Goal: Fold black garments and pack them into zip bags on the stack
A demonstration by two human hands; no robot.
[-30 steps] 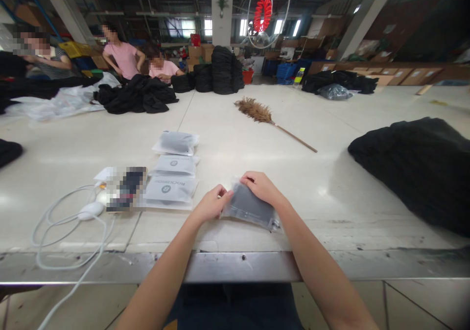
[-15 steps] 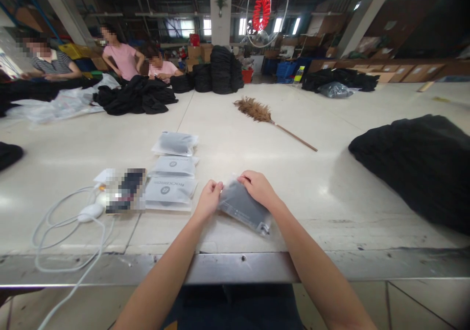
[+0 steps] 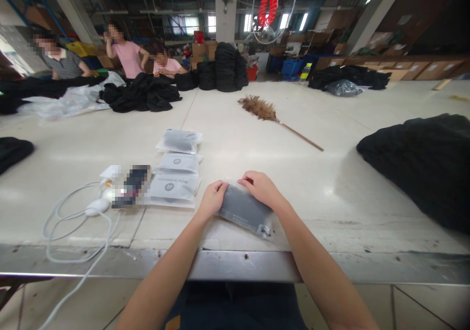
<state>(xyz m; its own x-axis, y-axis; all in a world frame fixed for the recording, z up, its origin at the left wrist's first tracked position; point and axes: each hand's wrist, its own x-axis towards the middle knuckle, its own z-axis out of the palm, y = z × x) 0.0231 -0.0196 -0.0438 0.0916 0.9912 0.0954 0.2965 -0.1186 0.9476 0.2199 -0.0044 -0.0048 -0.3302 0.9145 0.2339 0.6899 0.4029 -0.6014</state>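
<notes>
A frosted plastic bag (image 3: pixel 244 209) with something dark folded inside lies tilted on the table near its front edge. My left hand (image 3: pixel 214 198) pinches the bag's upper left corner between thumb and fingers. On the far edge, my right hand (image 3: pixel 261 187) grips the bag with curled fingers. To the left, three packed bags stand in a column: a large printed bag (image 3: pixel 174 189) in front, a second printed bag (image 3: pixel 176 162) behind it, and a plainer bag (image 3: pixel 179 140) farthest back.
A phone (image 3: pixel 132 185) and a looped white cable (image 3: pixel 98 206) lie at the left. A feather duster (image 3: pixel 259 107) rests beyond my hands. A big black cloth pile (image 3: pixel 422 163) is at the right. Several co-workers sit or stand behind black cloth (image 3: pixel 143 92) at the back left.
My left hand has shifted slightly along the bag's edge, and the bag lies a little flatter. The whole view has moved a bit. One co-worker at the back has raised a hand.
</notes>
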